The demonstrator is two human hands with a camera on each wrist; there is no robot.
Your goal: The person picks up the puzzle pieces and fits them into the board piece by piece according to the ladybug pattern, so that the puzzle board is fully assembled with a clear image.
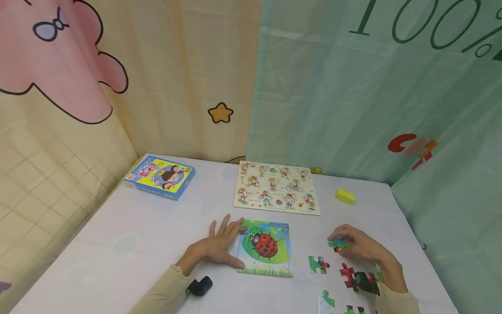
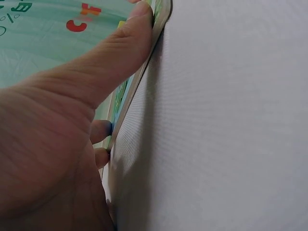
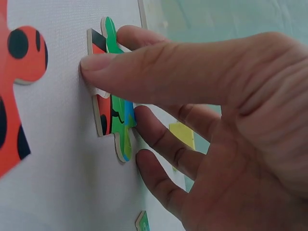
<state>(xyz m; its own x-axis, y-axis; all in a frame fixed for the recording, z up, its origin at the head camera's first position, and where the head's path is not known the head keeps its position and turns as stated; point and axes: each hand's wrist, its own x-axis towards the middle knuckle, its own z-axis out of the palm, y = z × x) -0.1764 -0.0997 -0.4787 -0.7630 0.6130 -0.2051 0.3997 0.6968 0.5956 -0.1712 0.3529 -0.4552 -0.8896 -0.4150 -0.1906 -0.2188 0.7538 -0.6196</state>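
Note:
My left hand (image 1: pixel 219 246) is at the left side of a square ladybug puzzle board (image 1: pixel 269 261), its fingers spread and its thumb on the lower left corner. Seen from the left wrist, the thumb (image 2: pixel 120 53) lies along the board's edge. On the right of the table my right hand (image 1: pixel 362 246) pinches a puzzle piece (image 3: pixel 118 115) in green, blue, red and black between thumb and fingers. Other loose pieces lie near it: a green, black and red piece (image 1: pixel 317 265) and a red one with black spots (image 1: pixel 347 275). The right wrist partly covers more pieces.
Behind the board lies a pale picture board (image 1: pixel 274 205) with sports figures. A blue and yellow box (image 1: pixel 166 179) stands at the back left, a yellow block (image 1: pixel 345 196) at the back right. More pieces (image 1: pixel 324 303) lie at the front. Curtains (image 1: pixel 188 87) hang around the table.

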